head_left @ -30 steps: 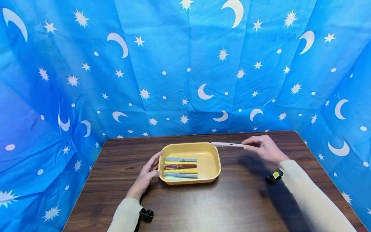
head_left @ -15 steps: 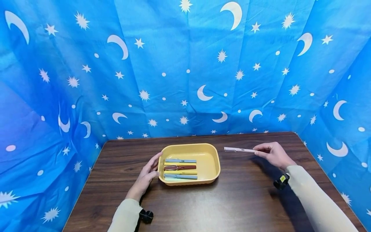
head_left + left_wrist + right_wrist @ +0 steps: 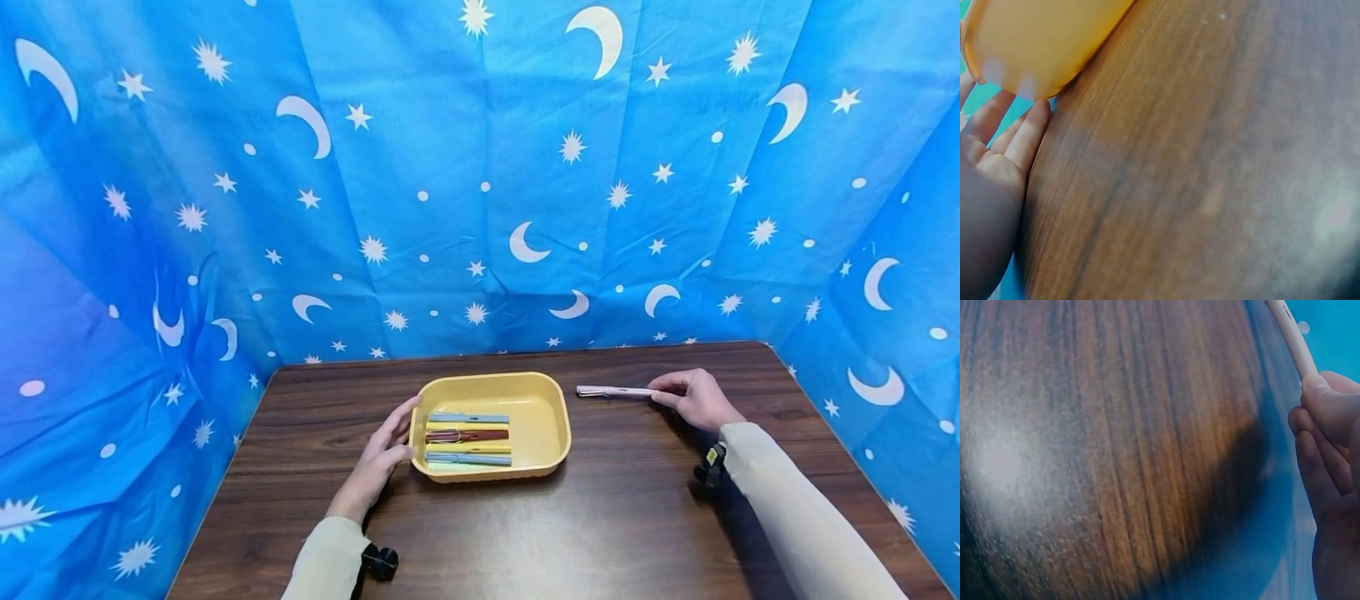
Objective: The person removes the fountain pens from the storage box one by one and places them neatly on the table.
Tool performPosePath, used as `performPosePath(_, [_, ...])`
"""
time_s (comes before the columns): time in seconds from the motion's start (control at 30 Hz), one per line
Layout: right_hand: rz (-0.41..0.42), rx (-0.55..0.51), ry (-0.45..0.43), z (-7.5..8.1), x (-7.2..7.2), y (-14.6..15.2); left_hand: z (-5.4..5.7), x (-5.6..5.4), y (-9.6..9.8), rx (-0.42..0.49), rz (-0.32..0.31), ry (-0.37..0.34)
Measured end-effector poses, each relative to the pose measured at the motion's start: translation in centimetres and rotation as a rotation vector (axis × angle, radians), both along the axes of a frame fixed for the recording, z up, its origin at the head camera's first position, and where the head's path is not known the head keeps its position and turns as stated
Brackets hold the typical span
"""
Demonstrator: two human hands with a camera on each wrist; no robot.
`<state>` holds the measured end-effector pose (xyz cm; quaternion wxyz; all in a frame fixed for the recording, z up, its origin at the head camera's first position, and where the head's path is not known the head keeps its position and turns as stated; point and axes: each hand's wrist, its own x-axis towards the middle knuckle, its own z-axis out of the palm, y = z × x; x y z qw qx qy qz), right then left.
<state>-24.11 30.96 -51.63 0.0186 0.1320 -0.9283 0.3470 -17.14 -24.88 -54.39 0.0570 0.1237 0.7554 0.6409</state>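
The right hand (image 3: 697, 398) is pinching one end of a pale pen (image 3: 613, 391) between thumb and fingertips, toward the far right corner of the table (image 3: 592, 533). The pen is extending leftward, roughly parallel to the table's far edge; its free end is pointing at the yellow tray (image 3: 538, 425) and sitting just outside it. Whether the pen is touching the tabletop cannot be told. The left hand (image 3: 378, 458) is bracing the tray's left wall from outside, fingers extended and spread rather than closed.

The tray's right wall is standing between the pale pen and the pens inside. These are lying side by side along the tray's left part, listed from the far edge to the near edge: a blue-grey pen (image 3: 480, 418), a yellow pen, partly covered, a red-brown pen (image 3: 483, 434), a second yellow pen (image 3: 497, 447), a second blue-grey pen (image 3: 483, 459) and a pale green strip (image 3: 450, 467).

A black device is sitting at each wrist, below a cream sleeve (image 3: 795, 508). The tabletop is showing dark wood grain and a bright reflection (image 3: 1000, 465). Blue cloth (image 3: 450, 167) printed with white moons, stars and dots is hanging beyond the far edge and along both side edges.
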Motion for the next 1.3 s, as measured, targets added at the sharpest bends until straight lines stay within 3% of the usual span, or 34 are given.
performPosePath(0.33, [0.011, 0.035, 0.055, -0.9, -0.5, -0.6, -0.2, -0.1, 0.1, 0.002, 0.002, -0.007])
performPosePath(0.83, [0.111, 0.145, 0.264, -1.7, -1.3, -1.2, -0.2, -0.2, 0.2, -0.011, 0.017, -0.002])
performPosePath(1.3, [0.114, 0.150, 0.284, -2.0, -1.6, -1.8, 0.0, -0.1, 0.1, 0.008, 0.008, -0.002])
